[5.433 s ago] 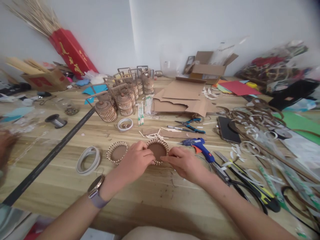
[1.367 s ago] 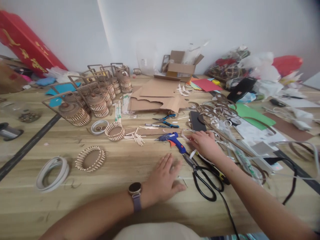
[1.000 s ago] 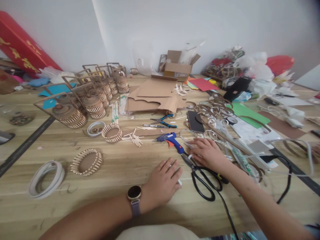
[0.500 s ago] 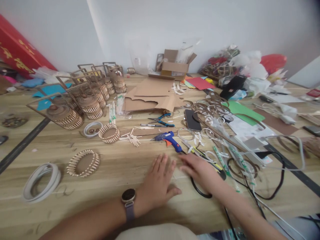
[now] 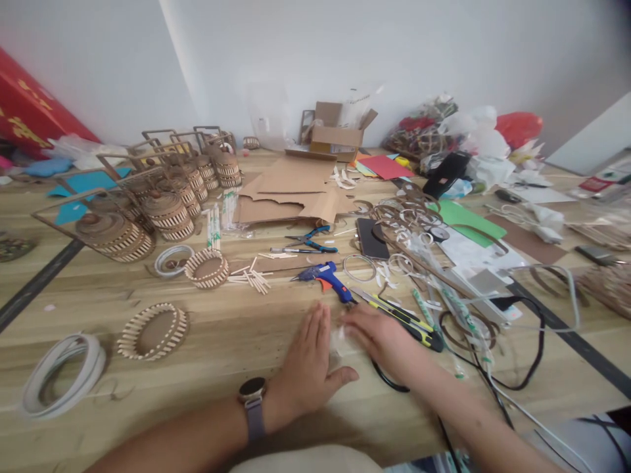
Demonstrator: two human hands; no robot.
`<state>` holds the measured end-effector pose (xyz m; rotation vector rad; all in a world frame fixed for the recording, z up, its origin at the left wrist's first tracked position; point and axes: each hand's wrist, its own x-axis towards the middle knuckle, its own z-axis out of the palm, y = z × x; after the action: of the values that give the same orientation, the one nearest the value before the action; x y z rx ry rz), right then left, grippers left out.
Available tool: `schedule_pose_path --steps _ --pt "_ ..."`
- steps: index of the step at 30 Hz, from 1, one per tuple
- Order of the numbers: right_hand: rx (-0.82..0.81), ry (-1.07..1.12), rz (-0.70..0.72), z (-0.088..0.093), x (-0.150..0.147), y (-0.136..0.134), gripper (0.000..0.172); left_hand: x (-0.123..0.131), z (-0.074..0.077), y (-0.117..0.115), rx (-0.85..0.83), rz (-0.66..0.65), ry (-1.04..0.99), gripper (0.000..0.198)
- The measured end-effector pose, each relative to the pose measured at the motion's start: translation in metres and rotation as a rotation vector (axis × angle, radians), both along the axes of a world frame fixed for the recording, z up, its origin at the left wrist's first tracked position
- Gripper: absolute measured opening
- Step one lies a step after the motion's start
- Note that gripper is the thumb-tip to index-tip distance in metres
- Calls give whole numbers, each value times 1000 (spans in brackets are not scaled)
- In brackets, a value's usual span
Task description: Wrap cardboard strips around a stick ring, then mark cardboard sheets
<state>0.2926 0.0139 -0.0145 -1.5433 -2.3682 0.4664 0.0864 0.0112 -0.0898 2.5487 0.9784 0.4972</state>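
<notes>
My left hand (image 5: 306,358) rests flat on the wooden table, fingers stretched out side by side and thumb apart; a watch is on its wrist. Close to its right, my right hand (image 5: 379,335) has its fingers curled around a small whitish piece (image 5: 338,341), blurred and partly hidden between the hands. Just beyond the fingers lie a blue glue gun (image 5: 325,274) and a yellow-black utility knife (image 5: 407,320). The gun's black cord runs under my right hand.
On the left stand several lidded stick baskets (image 5: 116,226), two stick rings (image 5: 154,330) (image 5: 207,268) and a white coil (image 5: 62,374). Ahead are pliers (image 5: 311,240), loose sticks (image 5: 254,279), cardboard (image 5: 290,174) and a black phone (image 5: 372,238). Strips and cables clutter the right.
My right hand has moved slightly left, towards my left hand, and a whitish piece now shows at its fingers. A white ring by the utility knife is gone. My left fingers have drawn together.
</notes>
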Motion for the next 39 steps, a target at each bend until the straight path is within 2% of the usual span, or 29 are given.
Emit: schedule_pose_path --steps 2,3,4,6,9,11,13,14,19,27,31,39 --pt "-98 128 131 6 -2 -2 30 0 -1 0 5 2 -37 107" --pt "-116 169 116 7 4 2 30 -1 -1 0 4 -7 -36 107" --pt "-102 183 44 7 14 9 30 -1 0 0 -1 -18 -25 105" --pt "-24 107 -233 3 45 29 30 0 2 0 -19 -30 12 98" --pt "58 -10 -496 -10 93 64 36 0 5 -1 -33 -16 48 88" --pt "107 -92 -608 -22 111 81 43 0 4 -1 -27 -10 51 86" --pt "123 -156 -646 -33 116 90 54 0 4 -1 -18 -7 47 86" --pt "124 -182 -646 -38 115 91 54 0 4 -1 -16 -8 48 87" --pt "153 -268 -600 -49 103 87 34 0 5 -1 -11 -9 56 86" --pt "180 -278 -498 -59 104 94 29 1 9 -1 -33 0 83 84" --pt "135 -255 -462 -57 112 100 28 1 10 -2 -36 -4 91 81" --pt "60 -207 -397 -49 116 90 19 2 7 -2 -22 1 91 79"
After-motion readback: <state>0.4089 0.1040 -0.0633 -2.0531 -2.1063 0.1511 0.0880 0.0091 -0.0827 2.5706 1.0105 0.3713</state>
